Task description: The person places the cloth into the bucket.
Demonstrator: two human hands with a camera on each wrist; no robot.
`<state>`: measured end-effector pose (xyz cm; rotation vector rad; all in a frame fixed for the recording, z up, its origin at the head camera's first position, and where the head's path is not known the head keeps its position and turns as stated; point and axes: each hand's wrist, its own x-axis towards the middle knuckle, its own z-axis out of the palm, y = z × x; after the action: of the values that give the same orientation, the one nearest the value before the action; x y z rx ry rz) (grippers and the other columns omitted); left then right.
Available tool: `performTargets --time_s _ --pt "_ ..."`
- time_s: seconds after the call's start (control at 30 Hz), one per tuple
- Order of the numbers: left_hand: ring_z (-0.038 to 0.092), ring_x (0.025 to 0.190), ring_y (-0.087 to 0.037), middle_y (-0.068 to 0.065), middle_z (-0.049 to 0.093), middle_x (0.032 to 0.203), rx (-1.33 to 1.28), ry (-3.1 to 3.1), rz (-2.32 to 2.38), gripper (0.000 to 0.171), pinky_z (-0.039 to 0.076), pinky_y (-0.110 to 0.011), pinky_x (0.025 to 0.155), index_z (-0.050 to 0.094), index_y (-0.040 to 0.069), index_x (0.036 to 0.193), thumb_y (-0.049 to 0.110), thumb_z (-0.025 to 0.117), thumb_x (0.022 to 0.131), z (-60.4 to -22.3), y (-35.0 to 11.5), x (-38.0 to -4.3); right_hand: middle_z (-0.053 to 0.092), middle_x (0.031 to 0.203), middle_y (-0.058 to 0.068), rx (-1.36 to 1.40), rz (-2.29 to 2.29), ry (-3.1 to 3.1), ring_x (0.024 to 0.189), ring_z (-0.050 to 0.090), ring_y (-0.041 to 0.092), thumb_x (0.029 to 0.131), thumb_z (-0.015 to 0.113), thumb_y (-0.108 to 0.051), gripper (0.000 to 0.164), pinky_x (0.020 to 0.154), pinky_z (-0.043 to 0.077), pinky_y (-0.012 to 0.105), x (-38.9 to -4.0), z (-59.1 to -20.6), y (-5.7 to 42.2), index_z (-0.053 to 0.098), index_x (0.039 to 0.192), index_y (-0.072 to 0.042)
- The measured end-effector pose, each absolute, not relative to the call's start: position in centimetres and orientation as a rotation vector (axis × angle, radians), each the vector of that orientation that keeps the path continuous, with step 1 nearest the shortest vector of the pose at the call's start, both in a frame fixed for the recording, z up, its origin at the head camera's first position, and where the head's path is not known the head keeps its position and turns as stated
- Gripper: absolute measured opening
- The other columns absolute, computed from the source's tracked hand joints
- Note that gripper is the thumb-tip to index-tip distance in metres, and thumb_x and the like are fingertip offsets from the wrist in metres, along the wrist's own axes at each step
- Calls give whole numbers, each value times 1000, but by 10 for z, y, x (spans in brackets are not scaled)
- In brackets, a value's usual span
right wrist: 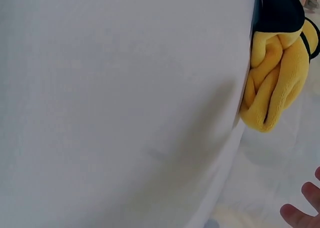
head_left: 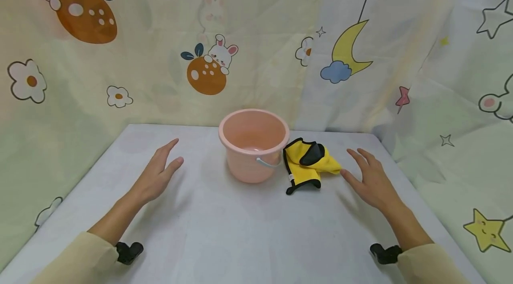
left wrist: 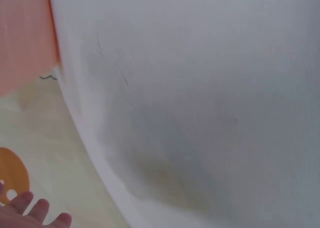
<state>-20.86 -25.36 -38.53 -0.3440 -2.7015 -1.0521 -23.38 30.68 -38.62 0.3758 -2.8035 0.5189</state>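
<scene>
A pink plastic bucket (head_left: 242, 159) with a pale handle stands upright near the back of the white table. Touching or very near its right side lies a crumpled yellow cloth (head_left: 300, 152) with black edging and a black patch; the right wrist view shows the plush folds of the yellow cloth (right wrist: 272, 83). My left hand (head_left: 157, 176) hovers left of the bucket, fingers extended, holding nothing. To the right of the cloth is my right hand (head_left: 370, 181), fingers spread and bare; its fingertips look close to the cloth, and contact is not clear.
The white table (head_left: 240, 235) reaches back to a patterned curtain (head_left: 160, 52) with cartoon rabbits, flowers and a moon. Black straps (head_left: 129, 253) show at the wrists by the sleeves. More curtain hangs along both sides of the table.
</scene>
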Motion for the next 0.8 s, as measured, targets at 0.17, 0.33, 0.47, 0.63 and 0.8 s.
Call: performTargets --time_s 0.17,0.33,0.47,0.63,0.8 --pt "24 151 -48 -26 26 164 -333 -2655 -1128 66 21 -69 117 23 4 162 38 42 109 -384 -249 -209 31 157 31 377 617 -2734 139 32 55 101 64 -35 68 104 32 78 -235 -388 303 37 157 -8" --pt "25 150 -49 -25 27 163 -317 -2653 -1207 65 24 -71 115 24 5 162 38 41 109 -383 -243 -209 32 157 30 381 692 -2712 141 31 53 101 63 -37 68 106 31 77 -236 -388 296 38 157 -7" --pt "25 150 -48 -25 28 163 -308 -2669 -1237 65 24 -71 115 24 6 162 40 40 109 -385 -235 -212 32 157 30 381 723 -2711 141 32 53 102 61 -39 68 106 31 77 -237 -388 292 38 157 -6" --pt "26 150 -47 -25 30 162 -326 -2647 -1305 65 24 -69 117 25 7 162 41 39 109 -388 -220 -221 32 157 30 380 770 -2712 143 31 53 102 62 -37 66 108 30 77 -239 -390 288 39 156 -7" --pt "25 151 -46 -25 30 162 -311 -2611 -1433 63 24 -66 119 24 8 162 39 38 109 -385 -206 -227 29 159 29 370 815 -2749 145 30 52 102 60 -39 67 110 29 75 -243 -390 277 38 158 -9"
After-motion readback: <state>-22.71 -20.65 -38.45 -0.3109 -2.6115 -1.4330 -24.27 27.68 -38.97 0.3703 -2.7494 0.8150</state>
